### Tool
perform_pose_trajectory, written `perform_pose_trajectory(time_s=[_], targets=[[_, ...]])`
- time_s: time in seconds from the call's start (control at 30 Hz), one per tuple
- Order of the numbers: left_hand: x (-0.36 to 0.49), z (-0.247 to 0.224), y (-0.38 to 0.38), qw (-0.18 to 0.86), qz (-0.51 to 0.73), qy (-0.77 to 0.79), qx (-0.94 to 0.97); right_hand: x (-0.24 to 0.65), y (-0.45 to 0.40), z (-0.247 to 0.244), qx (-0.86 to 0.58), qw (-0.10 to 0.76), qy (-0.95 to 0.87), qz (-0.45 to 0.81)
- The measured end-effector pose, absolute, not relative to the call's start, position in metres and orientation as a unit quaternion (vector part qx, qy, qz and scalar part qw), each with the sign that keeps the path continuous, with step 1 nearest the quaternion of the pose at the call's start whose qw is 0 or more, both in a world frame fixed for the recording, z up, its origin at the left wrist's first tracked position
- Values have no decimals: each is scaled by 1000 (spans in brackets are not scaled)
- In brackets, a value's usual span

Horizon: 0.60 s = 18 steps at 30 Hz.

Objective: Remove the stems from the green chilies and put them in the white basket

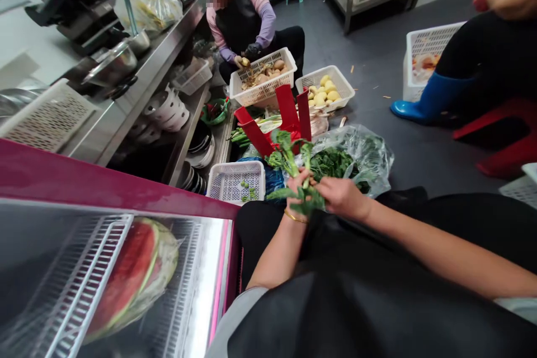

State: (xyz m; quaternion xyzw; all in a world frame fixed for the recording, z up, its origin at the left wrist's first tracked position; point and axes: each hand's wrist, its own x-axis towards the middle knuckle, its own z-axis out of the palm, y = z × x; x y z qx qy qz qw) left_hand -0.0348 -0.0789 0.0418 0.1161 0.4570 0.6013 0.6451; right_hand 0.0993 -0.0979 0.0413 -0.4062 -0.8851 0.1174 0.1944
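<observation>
I see left hand [298, 182] and right hand [342, 197] both closed around a leafy green stalk [293, 170] just right of the white basket [236, 182] | basket holds only few green bits | bag of greens [356, 159] beyond looks mostly untouched, I judge.

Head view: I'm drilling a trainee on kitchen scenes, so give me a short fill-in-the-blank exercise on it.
1. Both hands, left hand and right hand, hold a stalk of leafy ____.
2. The white basket beside the left hand holds a few ____ bits.
3. The clear plastic bag beyond the hands holds more ____.
4. Under the freezer lid lies a cut ____.

Missing words: greens; green; greens; watermelon
</observation>
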Motion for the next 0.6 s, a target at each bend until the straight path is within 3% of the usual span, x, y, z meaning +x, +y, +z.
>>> perform_pose_trajectory(time_s=[0.17, 0.23, 0.33, 0.47, 0.53, 0.6], targets=[[-62, 60, -86, 700, 582, 392, 131, 124, -104, 34, -345, 13, -879, 330], [-62, 63, -96, 728, 563, 367, 135, 129, -84, 44, -360, 72, -809, 459], [-50, 62, -108, 764, 522, 343, 160, 123, -55, 65, -417, 286, -645, 573], [-36, 64, -110, 713, 545, 389, 210, 101, -58, 79, -489, 414, -600, 480], [-37, 68, -105, 664, 582, 424, 202, 93, -79, 80, -452, 427, -689, 372], [-44, 73, -101, 653, 597, 433, 174, 92, -101, 80, -342, 389, -801, 300]])
